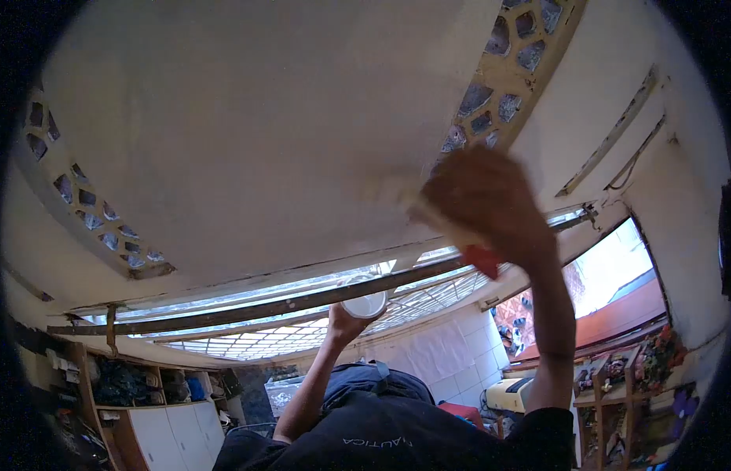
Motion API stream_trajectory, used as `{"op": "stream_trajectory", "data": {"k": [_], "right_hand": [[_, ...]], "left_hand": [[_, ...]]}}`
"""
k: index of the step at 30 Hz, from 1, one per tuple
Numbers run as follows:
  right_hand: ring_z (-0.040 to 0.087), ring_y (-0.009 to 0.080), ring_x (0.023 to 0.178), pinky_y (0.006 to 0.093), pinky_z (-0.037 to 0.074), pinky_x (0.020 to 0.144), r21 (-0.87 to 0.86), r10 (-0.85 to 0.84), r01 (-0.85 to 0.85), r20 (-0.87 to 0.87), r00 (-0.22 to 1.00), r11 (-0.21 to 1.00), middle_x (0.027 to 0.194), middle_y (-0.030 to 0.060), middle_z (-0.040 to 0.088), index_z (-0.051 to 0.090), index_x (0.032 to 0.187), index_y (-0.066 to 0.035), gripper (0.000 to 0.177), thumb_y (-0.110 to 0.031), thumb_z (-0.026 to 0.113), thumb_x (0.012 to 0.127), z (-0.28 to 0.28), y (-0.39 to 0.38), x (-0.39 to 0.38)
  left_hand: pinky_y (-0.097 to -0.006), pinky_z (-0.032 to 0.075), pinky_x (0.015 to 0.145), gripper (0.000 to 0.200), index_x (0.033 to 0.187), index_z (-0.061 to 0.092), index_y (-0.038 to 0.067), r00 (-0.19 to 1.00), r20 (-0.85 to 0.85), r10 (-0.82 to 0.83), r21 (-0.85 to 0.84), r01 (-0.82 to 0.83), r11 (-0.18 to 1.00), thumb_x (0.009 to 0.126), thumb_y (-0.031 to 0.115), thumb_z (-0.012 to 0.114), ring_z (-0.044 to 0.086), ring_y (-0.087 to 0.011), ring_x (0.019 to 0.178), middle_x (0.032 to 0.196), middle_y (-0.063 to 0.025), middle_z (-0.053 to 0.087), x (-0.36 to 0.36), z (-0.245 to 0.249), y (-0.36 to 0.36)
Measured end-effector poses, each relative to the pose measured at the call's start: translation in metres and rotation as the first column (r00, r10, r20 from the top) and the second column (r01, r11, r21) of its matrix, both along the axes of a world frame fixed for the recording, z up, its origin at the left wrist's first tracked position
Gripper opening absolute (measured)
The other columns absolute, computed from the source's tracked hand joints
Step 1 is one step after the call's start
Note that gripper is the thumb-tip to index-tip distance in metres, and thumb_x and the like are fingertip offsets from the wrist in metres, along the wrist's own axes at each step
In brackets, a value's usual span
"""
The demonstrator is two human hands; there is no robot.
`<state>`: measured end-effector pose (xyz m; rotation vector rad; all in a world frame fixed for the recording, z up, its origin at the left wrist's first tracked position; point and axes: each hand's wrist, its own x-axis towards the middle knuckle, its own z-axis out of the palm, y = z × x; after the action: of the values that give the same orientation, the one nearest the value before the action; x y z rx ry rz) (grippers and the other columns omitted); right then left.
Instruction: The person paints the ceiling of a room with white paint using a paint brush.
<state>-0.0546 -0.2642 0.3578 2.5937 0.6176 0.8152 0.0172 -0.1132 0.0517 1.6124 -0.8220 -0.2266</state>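
Note:
My left hand [350, 323] is wrapped round a white round tub [367, 304] with its open top showing, held low by the dark rod. Higher up, before the pale wall, my right hand [487, 200] is smeared by motion. Its fingers close on a paintbrush [440, 218], whose pale blurred bristle end points left toward the wall [287, 141] and whose red part [482, 261] sticks out below the palm. What lies in the tub is hard to make out.
A dark rod [303, 301] crosses in front of a grilled window [263, 339]. Stone-inlaid bands [503, 74] edge the wall. Shelves and white cabinet doors [173, 436] stand at lower left. At right are an open doorway [609, 271] and a wooden rack [617, 396].

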Motion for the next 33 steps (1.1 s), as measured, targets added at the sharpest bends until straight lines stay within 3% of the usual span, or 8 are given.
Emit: {"op": "stream_trajectory", "data": {"k": [4,7,9,12,19,26,30,33], "right_hand": [[0.054,0.0177,0.072,0.0355,0.044,0.065,-0.137,-0.199,0.241,0.266,0.943,0.961,0.075,0.0007,0.055,0.06,0.073,-0.015,0.024,-0.029,0.07,0.058,0.062,0.022,-0.022],[0.057,0.0167,0.069,0.0275,0.046,0.059,-0.162,0.091,-0.009,0.505,0.858,0.987,0.075,0.0032,0.058,0.061,0.076,-0.008,0.013,-0.015,0.069,0.068,0.057,0.019,-0.021],[0.057,0.0144,0.074,0.0267,0.046,0.061,-0.198,0.166,-0.069,0.534,0.829,0.978,0.076,0.001,0.057,0.06,0.076,-0.01,0.016,-0.017,0.068,0.063,0.041,0.017,-0.015],[0.056,0.0122,0.083,0.0283,0.046,0.069,-0.442,0.157,0.05,0.42,0.894,0.896,0.083,-0.0022,0.055,0.059,0.082,-0.013,0.026,-0.023,0.067,0.059,-0.015,0.008,-0.004],[0.054,0.0122,0.078,0.0238,0.046,0.064,-0.221,0.288,-0.279,0.009,0.958,0.934,0.08,-0.0001,0.056,0.059,0.075,-0.011,0.018,-0.017,0.071,0.064,-0.114,0.001,-0.015],[0.057,0.0158,0.083,0.0293,0.048,0.068,0.192,0.328,-0.307,-0.086,0.941,0.932,0.089,0.0022,0.06,0.061,0.079,-0.009,0.026,-0.014,0.074,0.057,-0.119,0.014,-0.028],[0.059,0.0191,0.082,0.0321,0.049,0.067,0.263,0.279,-0.211,-0.257,0.925,0.941,0.089,0.0033,0.061,0.061,0.08,-0.008,0.027,-0.013,0.073,0.056,-0.112,0.012,-0.006],[0.056,0.021,0.09,0.0345,0.048,0.075,0.128,0.221,-0.21,-0.079,0.972,0.969,0.093,0.0021,0.059,0.061,0.087,-0.013,0.032,-0.016,0.069,0.056,-0.074,-0.001,0.006]], "left_hand": [[-0.0323,0.05,0.08,0.06,0.107,0.053,0.001,1.0,-0.021,-0.017,-0.06,0.015,0.998,0.058,0.02,0.083,0.059,-0.0197,0.094,0.102,-0.0134,0.06,-0.002,-0.002,0.0],[-0.0315,0.05,0.078,0.057,0.104,0.055,0.001,0.999,0.032,-0.018,-0.043,0.02,0.999,0.059,0.02,0.083,0.06,-0.0198,0.092,0.1,-0.013,0.061,-0.001,-0.002,0.0],[-0.0321,0.051,0.078,0.054,0.103,0.057,0.001,1.0,-0.011,-0.024,-0.035,0.024,0.999,0.06,0.022,0.082,0.061,-0.0214,0.09,0.098,-0.0132,0.062,-0.002,-0.002,0.001],[-0.0322,0.052,0.076,0.052,0.101,0.059,0.001,0.992,-0.123,-0.037,0.032,0.041,0.999,0.06,0.024,0.081,0.063,-0.0223,0.087,0.096,-0.0135,0.064,-0.003,-0.012,0.005],[-0.0304,0.051,0.075,0.046,0.098,0.061,0.0,0.989,-0.143,-0.038,0.066,0.048,0.997,0.062,0.023,0.08,0.063,-0.0197,0.086,0.094,-0.0129,0.065,-0.004,-0.015,0.007],[-0.0287,0.052,0.067,0.038,0.089,0.062,0.002,0.983,-0.164,-0.079,0.018,0.083,0.996,0.063,0.024,0.08,0.064,-0.0155,0.077,0.083,-0.0084,0.066,-0.011,-0.008,0.01],[-0.0295,0.051,0.069,0.043,0.092,0.06,0.001,0.986,-0.153,-0.069,0.023,0.073,0.997,0.061,0.024,0.081,0.063,-0.0171,0.079,0.086,-0.0097,0.065,-0.012,-0.009,0.011],[-0.0295,0.051,0.069,0.043,0.091,0.06,0.0,0.996,-0.093,-0.004,0.032,0.007,0.999,0.061,0.024,0.081,0.063,-0.0179,0.079,0.087,-0.0108,0.065,-0.013,-0.018,0.01]]}}
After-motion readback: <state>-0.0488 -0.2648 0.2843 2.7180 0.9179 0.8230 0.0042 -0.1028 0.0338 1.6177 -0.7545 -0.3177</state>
